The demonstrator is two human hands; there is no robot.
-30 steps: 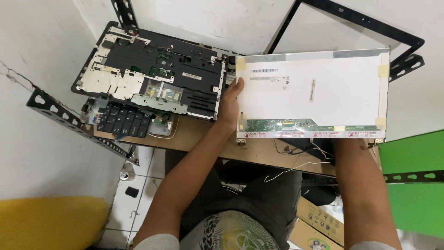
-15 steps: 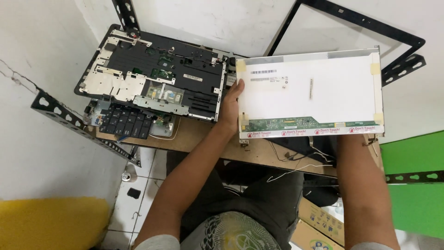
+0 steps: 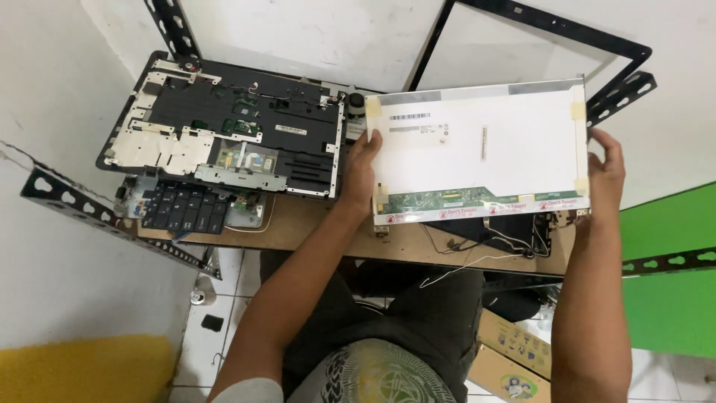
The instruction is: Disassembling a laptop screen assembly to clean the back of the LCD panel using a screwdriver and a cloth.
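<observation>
**Screen panel held by its 2 short ends**

The left hand [image 3: 363,166] clasps the left short edge of the flat white rectangular laptop screen panel [image 3: 481,149], thumb on its back; the right hand [image 3: 608,168] clasps the right short edge. The panel's long axis runs left to right between them, circuit strip toward the person, above the brown wooden desk [image 3: 313,224]. Left of the left hand, just beside it, lies the opened black laptop base [image 3: 231,127], with a loose black keyboard [image 3: 183,209] partly under its near edge. A black screen bezel frame [image 3: 567,30] leans behind.

screen panel [image 3: 477,145]: matt white back, paper labels | desk [image 3: 313,224]: smooth wood | bezel [image 3: 552,22]: black plastic
</observation>
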